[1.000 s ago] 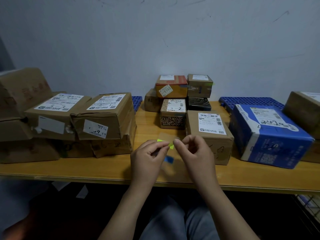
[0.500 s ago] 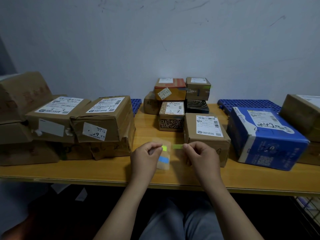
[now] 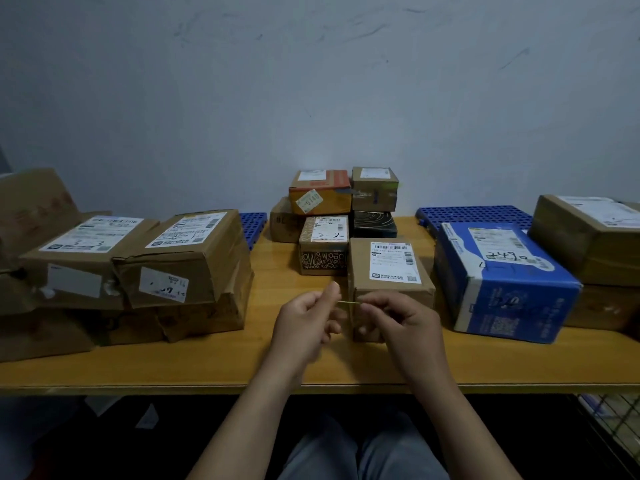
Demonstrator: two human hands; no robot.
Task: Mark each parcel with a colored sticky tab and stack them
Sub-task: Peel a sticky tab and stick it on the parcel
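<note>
Head view: both hands hovered above the desk (image 3: 207,362). The right hand (image 3: 398,320) pinched one end of a thin yellow-green sticky tab (image 3: 348,303), seen edge-on. The left hand (image 3: 304,327), fingers curled, pinched the other end. Just beyond the grip stood a brown labelled parcel (image 3: 388,268) with no tab showing. Farther behind it sat a stack of small parcels (image 3: 320,192). Left of the grip lay large brown parcels (image 3: 187,258), and right of it a blue parcel (image 3: 502,282). By my judgement this tab was not yet applied, and most of the marking and stacking remained.
</note>
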